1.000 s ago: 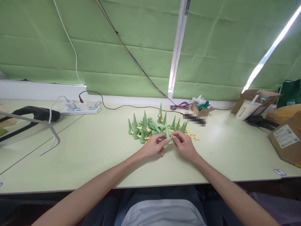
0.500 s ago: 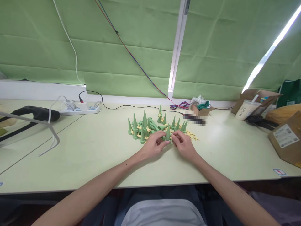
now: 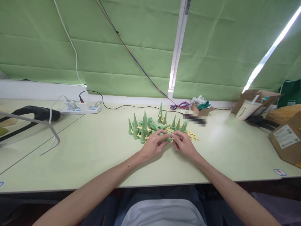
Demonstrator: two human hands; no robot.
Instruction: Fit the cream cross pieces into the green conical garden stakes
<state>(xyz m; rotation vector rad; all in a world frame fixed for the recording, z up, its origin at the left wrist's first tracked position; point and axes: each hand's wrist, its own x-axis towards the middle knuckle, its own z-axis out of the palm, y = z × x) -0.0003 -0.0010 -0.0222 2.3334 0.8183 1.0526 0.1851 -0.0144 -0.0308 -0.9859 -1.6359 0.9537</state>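
Observation:
My left hand [image 3: 155,144] is closed round a green cone-shaped spike [image 3: 168,139] held low over the table. The spike now lies on its side, mostly hidden by fingers. My right hand [image 3: 184,144] pinches at the spike's right end; whatever small part sits between its fingertips is hidden. Just left of the hands, several upright green spikes [image 3: 142,136] with small yellow valve-like pieces [image 3: 148,129] stand in a cluster. Behind the hands, loose green pieces [image 3: 154,124] lie in a heap. Small yellow pieces [image 3: 193,135] are scattered beyond my right hand.
More spikes [image 3: 173,123] stand behind my hands. A power strip [image 3: 81,109] with cables sits at the back left, near a black-handled object [image 3: 47,113]. To the right are a lidded cup [image 3: 247,110], cardboard boxes [image 3: 288,138] and a small open box [image 3: 202,110].
The spike in my left hand has gone from upright to lying sideways between both hands. My hands have stayed in nearly the same place.

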